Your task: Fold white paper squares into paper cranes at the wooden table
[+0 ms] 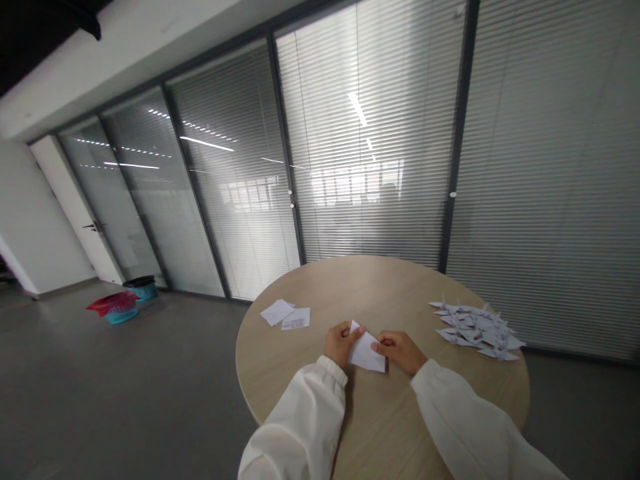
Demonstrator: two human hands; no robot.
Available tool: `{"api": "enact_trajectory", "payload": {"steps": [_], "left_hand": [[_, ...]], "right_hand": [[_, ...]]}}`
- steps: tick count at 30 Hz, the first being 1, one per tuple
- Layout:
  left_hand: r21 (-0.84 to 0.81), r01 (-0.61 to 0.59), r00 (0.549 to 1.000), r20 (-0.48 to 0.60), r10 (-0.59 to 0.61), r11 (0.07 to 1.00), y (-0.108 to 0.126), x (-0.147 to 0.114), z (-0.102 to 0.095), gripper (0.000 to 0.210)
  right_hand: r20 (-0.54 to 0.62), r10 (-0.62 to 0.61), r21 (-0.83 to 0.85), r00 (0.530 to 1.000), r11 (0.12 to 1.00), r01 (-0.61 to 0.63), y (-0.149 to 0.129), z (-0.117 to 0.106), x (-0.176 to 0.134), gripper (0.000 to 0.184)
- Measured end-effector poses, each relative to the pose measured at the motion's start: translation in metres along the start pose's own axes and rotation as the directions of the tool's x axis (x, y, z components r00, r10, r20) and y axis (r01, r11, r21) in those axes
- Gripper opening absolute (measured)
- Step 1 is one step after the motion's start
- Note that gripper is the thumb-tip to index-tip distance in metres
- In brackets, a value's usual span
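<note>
A small white sheet of paper [367,353] is held between my two hands above the round table. My left hand [342,343] pinches its upper left side, thumb lying on top. On the right edge, the thumb and fingers of my right hand [400,351] are closed on the same sheet. The paper looks flat on its face; whether it has a fold cannot be made out. To the left lie loose white paper sheets [277,311], one with printed text [296,319]. Several folded paper figures with pointed tips [477,327] are heaped at the right.
The round wooden table [370,280] has a curved edge close to a glass partition with blinds [370,133]. On the floor at left stand a blue basket with a red liner [120,313] and another with a black liner [145,289]. A white door [80,207] is farther back.
</note>
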State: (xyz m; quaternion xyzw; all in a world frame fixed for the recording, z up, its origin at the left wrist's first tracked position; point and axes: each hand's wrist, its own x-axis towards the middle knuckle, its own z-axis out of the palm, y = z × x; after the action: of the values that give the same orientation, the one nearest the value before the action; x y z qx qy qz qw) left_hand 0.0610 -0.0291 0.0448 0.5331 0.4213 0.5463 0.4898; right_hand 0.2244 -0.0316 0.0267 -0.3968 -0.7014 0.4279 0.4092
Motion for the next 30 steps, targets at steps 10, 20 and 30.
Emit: {"api": "enact_trajectory", "payload": {"steps": [10,20,30], "left_hand": [[0.054,0.010,0.998,-0.068,-0.006,0.998,0.010,-0.006,0.002,0.032],[-0.004,0.016,0.997,-0.071,-0.016,1.000,0.002,-0.001,-0.001,0.035],[0.037,-0.089,0.995,-0.050,0.091,0.995,0.007,-0.004,-0.002,0.036]], "right_hand": [[0.052,-0.030,-0.006,0.998,1.000,0.030,-0.005,0.000,-0.003,0.031],[0.055,-0.023,-0.034,0.998,0.999,0.025,-0.003,-0.001,-0.002,0.033],[0.059,-0.036,-0.001,0.998,0.999,0.036,-0.001,0.000,-0.002,0.031]]}}
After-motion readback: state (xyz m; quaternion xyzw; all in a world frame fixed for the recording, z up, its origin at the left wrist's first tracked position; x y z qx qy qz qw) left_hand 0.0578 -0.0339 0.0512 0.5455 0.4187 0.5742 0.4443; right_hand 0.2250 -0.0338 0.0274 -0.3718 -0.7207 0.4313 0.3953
